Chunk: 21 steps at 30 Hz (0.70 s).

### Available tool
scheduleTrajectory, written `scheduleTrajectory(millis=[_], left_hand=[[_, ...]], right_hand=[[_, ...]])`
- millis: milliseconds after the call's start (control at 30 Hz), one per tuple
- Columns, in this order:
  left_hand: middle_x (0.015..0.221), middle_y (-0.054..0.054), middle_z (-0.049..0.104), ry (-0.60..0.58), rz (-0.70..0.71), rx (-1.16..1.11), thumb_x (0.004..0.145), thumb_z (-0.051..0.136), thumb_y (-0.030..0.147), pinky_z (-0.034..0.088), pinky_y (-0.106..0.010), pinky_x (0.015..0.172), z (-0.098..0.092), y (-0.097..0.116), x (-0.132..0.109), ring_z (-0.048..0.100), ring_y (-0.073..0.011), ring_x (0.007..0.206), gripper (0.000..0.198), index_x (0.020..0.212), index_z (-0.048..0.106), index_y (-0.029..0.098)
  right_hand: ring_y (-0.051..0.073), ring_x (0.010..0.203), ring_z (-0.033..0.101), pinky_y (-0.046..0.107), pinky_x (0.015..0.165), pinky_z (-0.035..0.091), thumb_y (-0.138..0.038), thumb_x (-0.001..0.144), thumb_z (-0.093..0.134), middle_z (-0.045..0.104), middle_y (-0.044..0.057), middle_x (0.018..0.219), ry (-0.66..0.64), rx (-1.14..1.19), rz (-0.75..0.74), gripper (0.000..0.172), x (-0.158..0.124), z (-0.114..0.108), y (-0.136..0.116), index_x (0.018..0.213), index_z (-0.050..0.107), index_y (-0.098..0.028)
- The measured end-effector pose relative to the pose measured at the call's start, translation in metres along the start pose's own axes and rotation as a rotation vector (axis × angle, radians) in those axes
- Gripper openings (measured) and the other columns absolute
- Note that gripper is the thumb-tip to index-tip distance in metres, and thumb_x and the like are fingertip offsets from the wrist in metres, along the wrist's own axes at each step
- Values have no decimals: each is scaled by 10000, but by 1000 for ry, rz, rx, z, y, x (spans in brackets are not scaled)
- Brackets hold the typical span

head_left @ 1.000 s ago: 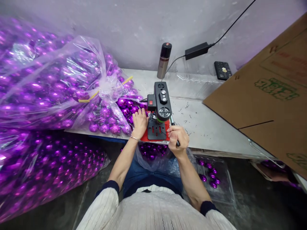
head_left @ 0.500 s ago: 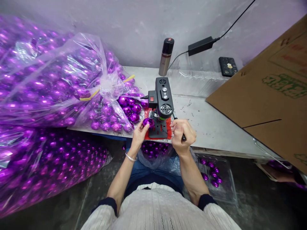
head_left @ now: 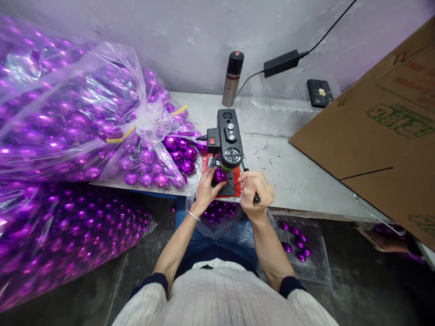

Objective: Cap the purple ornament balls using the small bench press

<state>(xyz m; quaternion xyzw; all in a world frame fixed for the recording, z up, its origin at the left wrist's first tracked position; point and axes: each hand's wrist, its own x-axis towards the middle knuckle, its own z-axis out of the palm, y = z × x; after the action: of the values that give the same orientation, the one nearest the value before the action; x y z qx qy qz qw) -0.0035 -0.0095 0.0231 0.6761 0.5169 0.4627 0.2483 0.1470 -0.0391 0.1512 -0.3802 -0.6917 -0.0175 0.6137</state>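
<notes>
Under the head of a small black bench drill press (head_left: 230,138), my left hand (head_left: 206,188) grips a shiny purple faceted ball (head_left: 220,174) between thumb and fingers. The ball sits directly below the green-ringed chuck, over the black base plate (head_left: 226,189); the drill tip is hidden. My right hand (head_left: 257,192) is wrapped around the black-ended lever handle (head_left: 256,198) on the machine's right side. Beneath the base lies a red sheet (head_left: 237,179). Loose purple balls (head_left: 188,167) lie just left of the machine, at the mouth of a clear bag.
Big clear bags of purple balls (head_left: 68,122) fill the left side. Behind stand a spray can (head_left: 233,78), a power adapter (head_left: 281,63) and a dark phone (head_left: 320,93). A cardboard box (head_left: 367,136) leans in at right. Below the table edge sits a clear tray (head_left: 319,267) holding several balls.
My left hand has moved right, bringing the purple ball from beside the base to beneath the chuck. My right hand keeps its hold on the lever handle.
</notes>
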Motion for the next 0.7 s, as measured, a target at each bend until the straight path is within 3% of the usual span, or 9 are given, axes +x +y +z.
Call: scheduleTrajectory(millis=[233,467,700], left_hand=[[1342,-162,670,79,13,3,826,800,479,510,-508,1113,16,-12,-9,634,-311,1286,684,1398,558,191],[1344,-144,681,38,-47,44,824,808,457,499,-520,1122,17,-14,-10,642,-312,1274,689,1422,562,219],[1341,-153,682,-3,8,71,850,783,469,462,-526,1155,12,-11,-10,631,-302,1294,682,1431,543,204]], right_hand=[[137,667,638,263,568,472,-77,932,487,629,-7,689,-12,6,-3,237,0,-1,-1,751,535,-221],[142,678,643,271,593,484,-108,943,485,643,4,720,9,12,0,213,-10,1,2,770,538,-221],[156,671,655,292,603,490,-138,942,491,656,7,716,16,-10,13,208,-18,1,6,764,555,-224]])
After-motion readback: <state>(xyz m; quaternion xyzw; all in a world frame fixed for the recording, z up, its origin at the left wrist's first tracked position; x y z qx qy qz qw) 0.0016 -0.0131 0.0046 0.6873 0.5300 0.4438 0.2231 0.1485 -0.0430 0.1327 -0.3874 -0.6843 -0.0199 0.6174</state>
